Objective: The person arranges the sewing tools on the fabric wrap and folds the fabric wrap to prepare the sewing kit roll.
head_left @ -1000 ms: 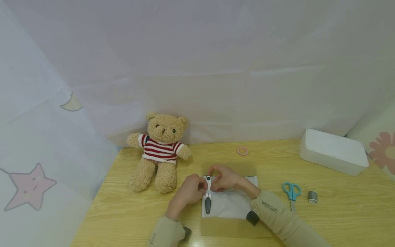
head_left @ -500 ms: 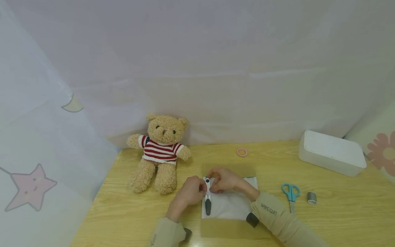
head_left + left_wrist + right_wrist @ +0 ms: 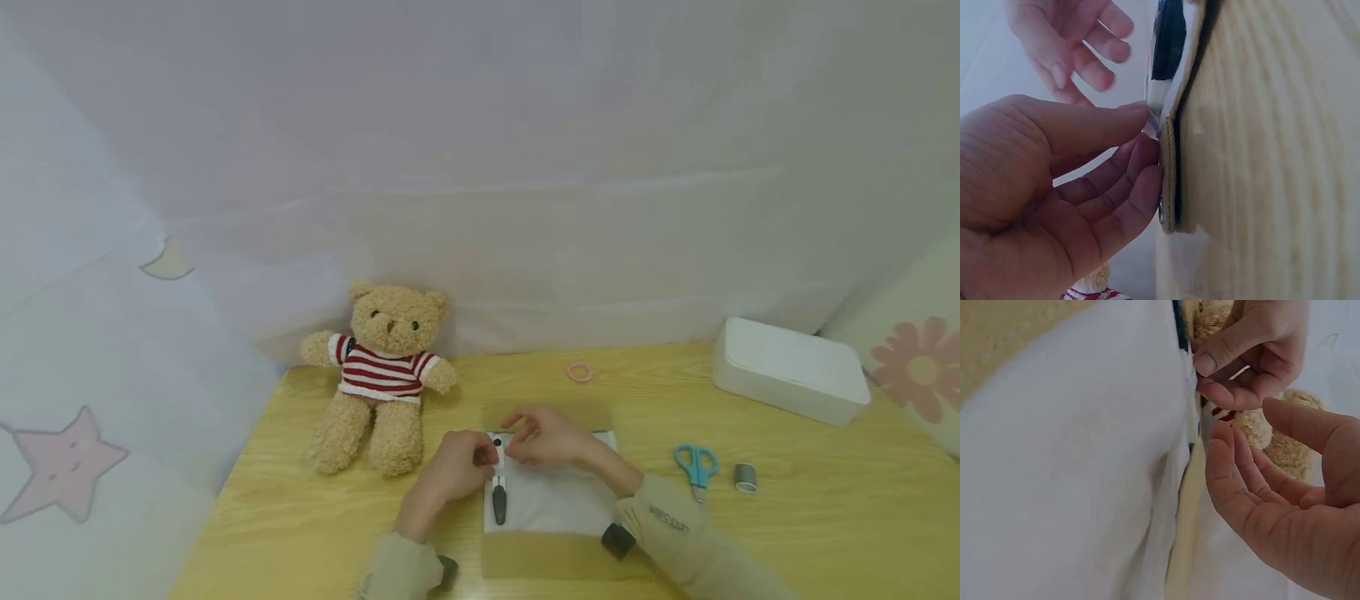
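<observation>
A white cloth [image 3: 558,500] lies over a beige fabric piece [image 3: 558,557] on the wooden table. Along its left side sits a slim tool [image 3: 500,504] with a dark grey handle and a pale upper part, its kind unclear. My left hand [image 3: 457,462] is at this left edge; in the left wrist view its thumb and forefinger pinch the edge of the white cloth [image 3: 1157,94]. Just right of the tool's upper part is my right hand [image 3: 551,437]. In the right wrist view, its thumb and relaxed fingers [image 3: 1219,465] stand apart, with nothing visible between them.
A teddy bear [image 3: 382,379] in a striped sweater sits behind to the left. Farther back lies a pink ring [image 3: 580,372]. To the right are blue-handled scissors [image 3: 697,468], a spool of grey thread [image 3: 746,477] and a white box [image 3: 791,367].
The head view has shifted slightly, moving the scene a little to the left. My right fingers are slightly farther right of the tool. My left hand stays at the cloth's left edge.
</observation>
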### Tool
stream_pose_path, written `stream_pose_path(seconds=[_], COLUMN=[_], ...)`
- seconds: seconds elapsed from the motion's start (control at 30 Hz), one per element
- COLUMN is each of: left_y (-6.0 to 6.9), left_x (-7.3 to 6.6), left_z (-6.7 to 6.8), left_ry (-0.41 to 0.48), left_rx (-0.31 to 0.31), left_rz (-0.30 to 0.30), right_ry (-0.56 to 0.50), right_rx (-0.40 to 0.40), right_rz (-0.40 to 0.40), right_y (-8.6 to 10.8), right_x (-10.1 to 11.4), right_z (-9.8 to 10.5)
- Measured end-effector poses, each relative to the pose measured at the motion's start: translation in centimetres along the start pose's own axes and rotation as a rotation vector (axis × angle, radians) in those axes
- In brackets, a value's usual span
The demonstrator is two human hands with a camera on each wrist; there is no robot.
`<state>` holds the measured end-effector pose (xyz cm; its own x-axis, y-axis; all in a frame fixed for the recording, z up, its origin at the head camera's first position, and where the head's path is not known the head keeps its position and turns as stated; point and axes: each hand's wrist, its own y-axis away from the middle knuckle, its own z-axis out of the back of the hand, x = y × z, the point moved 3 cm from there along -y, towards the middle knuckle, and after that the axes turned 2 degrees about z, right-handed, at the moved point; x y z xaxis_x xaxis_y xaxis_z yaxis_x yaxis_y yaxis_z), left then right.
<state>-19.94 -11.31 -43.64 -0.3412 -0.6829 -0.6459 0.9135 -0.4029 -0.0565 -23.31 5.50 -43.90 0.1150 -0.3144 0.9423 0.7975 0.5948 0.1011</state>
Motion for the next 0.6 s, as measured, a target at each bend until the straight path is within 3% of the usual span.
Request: stream_pose_path(seconds=[0.23,0.5,0.6], left_y=[-0.1,-0.5,-0.9], left_x=[-0.6,-1.4,-1.7], left_z=[0.7,0.6,0.5], left_ry=[0.03,0.161,0.177], left_rx=[-0.031,-0.038,-0.045], left_rz=[-0.035,-0.025,-0.013], right_ry=[-0.052,-0.031,0.003], right_rx=[-0.116,-0.232,-0.267], right_rz=[0.077,0.138,0.126], right_y=[3.4,8.2,10.3], right_x=[1.2,-0.5,-1.3], right_z=[3.4,8.6,10.6])
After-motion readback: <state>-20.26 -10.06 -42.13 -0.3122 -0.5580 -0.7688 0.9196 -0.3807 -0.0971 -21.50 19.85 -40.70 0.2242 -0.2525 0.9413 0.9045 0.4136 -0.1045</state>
